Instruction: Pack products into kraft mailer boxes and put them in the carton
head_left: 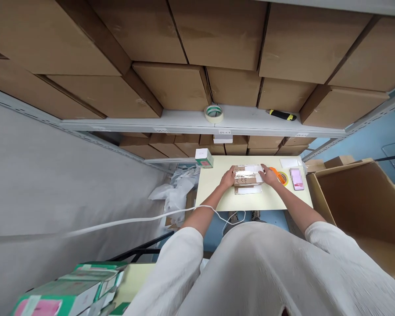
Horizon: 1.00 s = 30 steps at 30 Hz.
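A small brown cardboard box (245,176) with shiny clear tape across it is held between my two hands above the pale table (213,199). My left hand (228,177) grips its left end, fingers wrapped round the edge. At the opposite end my right hand (268,175) is closed on the box, with the thumb on top. Just below the box shows a flat cardboard piece with a white strip (249,190); whether it is joined to the box I cannot tell. Beside my right hand lies an orange tape dispenser (274,172) with a yellow-rimmed tape roll (284,177).
A phone (296,179) lies at the table's right; a white-and-green carton (204,158) stands at its back left. The shelf (184,120) ahead bears cartons, a tape roll (213,114) and a utility knife (282,115). A large open box (322,202) stands right; a white cable (134,220) crosses left.
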Motion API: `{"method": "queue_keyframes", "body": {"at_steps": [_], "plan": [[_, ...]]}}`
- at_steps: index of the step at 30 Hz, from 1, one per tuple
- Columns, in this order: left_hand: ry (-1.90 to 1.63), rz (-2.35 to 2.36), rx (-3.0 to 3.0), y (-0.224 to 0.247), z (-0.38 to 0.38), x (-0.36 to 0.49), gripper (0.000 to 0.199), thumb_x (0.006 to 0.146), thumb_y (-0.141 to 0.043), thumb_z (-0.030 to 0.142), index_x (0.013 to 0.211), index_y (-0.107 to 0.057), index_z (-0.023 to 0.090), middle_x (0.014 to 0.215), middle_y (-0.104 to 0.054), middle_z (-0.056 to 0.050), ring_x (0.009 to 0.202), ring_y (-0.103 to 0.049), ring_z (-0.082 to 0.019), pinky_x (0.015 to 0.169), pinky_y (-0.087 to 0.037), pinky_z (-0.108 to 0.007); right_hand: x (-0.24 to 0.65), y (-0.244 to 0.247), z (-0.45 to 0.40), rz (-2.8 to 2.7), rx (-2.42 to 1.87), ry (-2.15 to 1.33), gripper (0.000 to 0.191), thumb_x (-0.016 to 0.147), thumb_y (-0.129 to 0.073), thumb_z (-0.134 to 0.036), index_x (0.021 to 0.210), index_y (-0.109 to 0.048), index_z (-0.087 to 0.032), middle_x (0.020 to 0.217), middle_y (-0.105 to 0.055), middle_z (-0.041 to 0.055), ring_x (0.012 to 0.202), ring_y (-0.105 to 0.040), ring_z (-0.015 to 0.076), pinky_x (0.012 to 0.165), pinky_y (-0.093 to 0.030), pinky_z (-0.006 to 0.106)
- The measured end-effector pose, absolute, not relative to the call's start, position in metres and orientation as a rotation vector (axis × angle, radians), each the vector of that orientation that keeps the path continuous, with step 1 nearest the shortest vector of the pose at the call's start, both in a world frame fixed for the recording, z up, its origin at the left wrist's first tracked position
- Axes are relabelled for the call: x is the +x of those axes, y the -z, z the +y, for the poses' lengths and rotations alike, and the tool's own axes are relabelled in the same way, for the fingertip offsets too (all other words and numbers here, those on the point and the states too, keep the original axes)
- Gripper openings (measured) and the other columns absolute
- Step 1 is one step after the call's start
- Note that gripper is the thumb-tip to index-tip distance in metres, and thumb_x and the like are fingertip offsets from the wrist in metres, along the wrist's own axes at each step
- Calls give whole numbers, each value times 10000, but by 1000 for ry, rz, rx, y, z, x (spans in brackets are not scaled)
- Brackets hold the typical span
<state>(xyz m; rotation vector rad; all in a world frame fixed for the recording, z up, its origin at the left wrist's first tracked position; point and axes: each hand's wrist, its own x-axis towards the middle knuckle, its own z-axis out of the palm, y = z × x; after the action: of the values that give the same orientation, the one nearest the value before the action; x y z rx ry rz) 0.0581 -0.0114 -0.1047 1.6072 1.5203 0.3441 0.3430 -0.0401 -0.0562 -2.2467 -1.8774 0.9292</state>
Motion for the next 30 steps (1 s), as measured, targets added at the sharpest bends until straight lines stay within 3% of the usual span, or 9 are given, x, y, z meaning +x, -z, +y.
{"method": "queue_keyframes", "body": {"at_steps": [7, 13, 21, 26, 30], "plan": [[-522, 1545, 1648, 75, -19, 57, 503, 1080, -445, 446, 1551, -491, 276, 1437, -679, -122, 1216, -687, -329, 1044, -549, -486, 338, 32, -47, -1762, -2115, -775, 532, 1097, -385, -490, 1549, -529, -249, 1231, -746, 117, 1063, -701, 297, 900, -537, 384], [-653, 1558, 1679, 51, -27, 50, 410, 1098, -448, 502, 1422, -508, 258, 1479, -592, -133, 1041, -699, -262, 993, -551, -450, 330, 9, -59, -1689, -1999, -645, 553, 1087, -351, -606, 1473, -522, -249, 1334, -711, 128, 1001, -708, 295, 907, -540, 424], [-474, 1591, 1696, 85, -57, 45, 128, 1055, -507, 318, 1165, -509, 252, 1317, -571, -107, 998, -691, -231, 960, -552, -419, 323, 54, -91, -1751, -2102, -801, 586, 1084, -355, -572, 1536, -456, -213, 1332, -708, 164, 1049, -725, 311, 889, -564, 423], [-329, 1613, 1609, 110, -63, 43, 274, 974, -601, 255, 1221, -480, 255, 1308, -596, -105, 1081, -698, -240, 964, -548, -407, 330, 76, -94, -1713, -2192, -1055, 569, 1093, -384, -541, 1531, -491, -195, 1197, -774, 151, 1082, -745, 305, 929, -564, 389], [-439, 1683, 1413, 117, -42, 50, 442, 979, -581, 280, 1391, -424, 236, 1422, -615, -158, 1221, -692, -247, 1022, -542, -417, 331, 77, -74, -1456, -2163, -1086, 598, 1072, -397, -544, 1534, -514, -183, 1440, -688, 191, 1251, -705, 289, 1040, -551, 394]]}}
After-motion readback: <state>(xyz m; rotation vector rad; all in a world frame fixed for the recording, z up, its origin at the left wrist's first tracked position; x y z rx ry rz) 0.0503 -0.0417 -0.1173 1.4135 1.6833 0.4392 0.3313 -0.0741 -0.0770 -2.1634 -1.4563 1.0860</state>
